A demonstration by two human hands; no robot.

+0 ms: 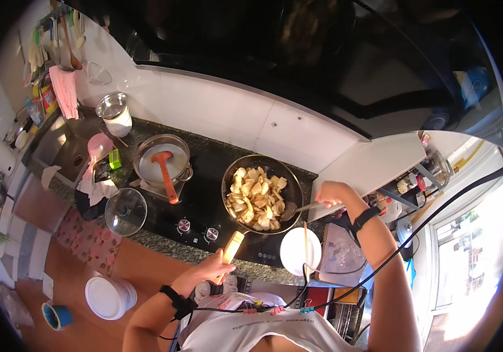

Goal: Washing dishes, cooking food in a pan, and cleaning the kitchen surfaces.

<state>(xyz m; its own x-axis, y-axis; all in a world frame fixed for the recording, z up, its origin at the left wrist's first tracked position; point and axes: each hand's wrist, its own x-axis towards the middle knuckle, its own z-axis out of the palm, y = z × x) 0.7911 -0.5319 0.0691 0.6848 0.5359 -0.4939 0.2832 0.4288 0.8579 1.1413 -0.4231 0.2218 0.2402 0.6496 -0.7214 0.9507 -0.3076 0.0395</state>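
My left hand point(220, 266) grips the light wooden handle point(233, 247) of a dark frying pan point(296, 180) on the black cooktop. Pale, lightly browned sliced pieces of food point(256, 198) fill much of the pan. From the right, my right hand point(333, 194) is closed round the handle of a metal spatula point(293, 212), whose blade rests among the pieces at the pan's right side. Just below the pan, a white plate point(297, 251) with a pair of chopsticks point(306, 242) lies on the counter's front edge.
A steel pot point(163, 143) holding whitish liquid, with a reddish-brown ladle point(163, 169) across it, stands left of the pan. A glass lid point(126, 212) lies at the front edge. Farther left is a sink point(64, 149). A range hood point(251, 48) hangs above; a cable crosses near my right arm.
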